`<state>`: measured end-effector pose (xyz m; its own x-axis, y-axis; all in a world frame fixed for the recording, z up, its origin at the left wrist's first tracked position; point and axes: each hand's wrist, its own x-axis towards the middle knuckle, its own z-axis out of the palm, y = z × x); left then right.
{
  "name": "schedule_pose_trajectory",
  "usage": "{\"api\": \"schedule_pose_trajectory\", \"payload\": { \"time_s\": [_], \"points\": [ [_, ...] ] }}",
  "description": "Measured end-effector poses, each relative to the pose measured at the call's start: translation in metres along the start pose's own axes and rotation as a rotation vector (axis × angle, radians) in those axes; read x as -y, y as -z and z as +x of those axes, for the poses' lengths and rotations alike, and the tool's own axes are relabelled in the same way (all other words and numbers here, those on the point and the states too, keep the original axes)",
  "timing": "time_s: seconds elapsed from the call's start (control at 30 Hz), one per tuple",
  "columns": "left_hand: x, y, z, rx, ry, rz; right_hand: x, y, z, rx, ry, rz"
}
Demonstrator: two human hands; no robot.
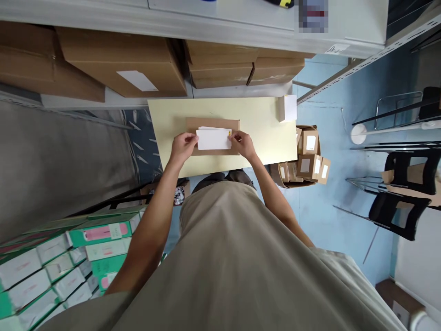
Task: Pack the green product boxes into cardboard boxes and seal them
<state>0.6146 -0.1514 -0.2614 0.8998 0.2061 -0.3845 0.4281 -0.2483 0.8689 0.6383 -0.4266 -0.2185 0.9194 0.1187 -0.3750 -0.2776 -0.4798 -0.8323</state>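
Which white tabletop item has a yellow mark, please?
The white piece between left hand and right hand, its right end marked; the white box shows none.

Bare tabletop [268, 133] provides lateral clearance right of the right hand [243, 144]; a narrower strip lies left of the left hand [185, 146]. Between the hands, white cards [214, 140] above brown cardboard [213, 122] occupy the direct path. A white box [288, 108] obstructs the table's upper right corner. Across the top of the frame, large boxes [120, 64] beneath a shelf [172, 27] block forward passage. The person's shirt [223, 239] bounds the lower centre.
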Motion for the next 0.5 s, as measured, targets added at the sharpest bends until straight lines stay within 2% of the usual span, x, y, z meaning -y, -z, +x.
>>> {"api": "schedule_pose_trajectory", "payload": {
  "time_s": [0.17,0.5],
  "points": [
    [0.002,-0.008,0.021,-0.014,-0.042,0.133,-0.011,-0.006,0.02,-0.025,-0.038,-0.017],
    [0.005,-0.017,0.025,-0.042,-0.018,0.131,-0.018,-0.014,0.024,-0.089,-0.072,-0.085]
  ]
}}
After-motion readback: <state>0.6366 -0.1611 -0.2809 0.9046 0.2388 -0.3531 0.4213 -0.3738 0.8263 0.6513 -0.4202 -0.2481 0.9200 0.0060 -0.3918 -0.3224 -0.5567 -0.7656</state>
